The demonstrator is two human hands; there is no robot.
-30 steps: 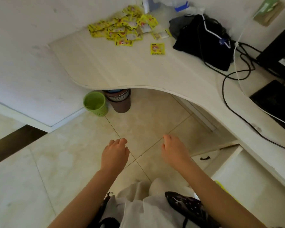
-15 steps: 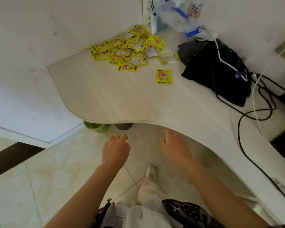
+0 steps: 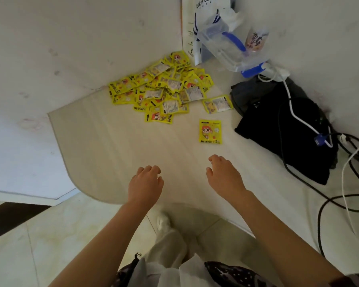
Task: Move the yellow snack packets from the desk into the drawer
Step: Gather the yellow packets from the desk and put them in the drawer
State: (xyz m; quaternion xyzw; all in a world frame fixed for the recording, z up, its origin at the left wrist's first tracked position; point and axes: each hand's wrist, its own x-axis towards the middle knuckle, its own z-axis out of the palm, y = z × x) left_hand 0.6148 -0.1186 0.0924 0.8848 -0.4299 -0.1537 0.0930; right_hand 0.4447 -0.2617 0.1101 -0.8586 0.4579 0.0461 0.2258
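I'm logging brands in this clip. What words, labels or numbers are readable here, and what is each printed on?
"luckin coffe", cut off at the frame edge: on the white paper bag in the desk corner.
Vertical characters on the cup inside the clear plastic bag: too blurred to read.
Print on the yellow snack packets and the lone packet: too small to read.

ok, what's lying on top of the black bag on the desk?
A white cable with a blue connector lies across the black bag; black cables run beside it. The bag's contents are hidden.
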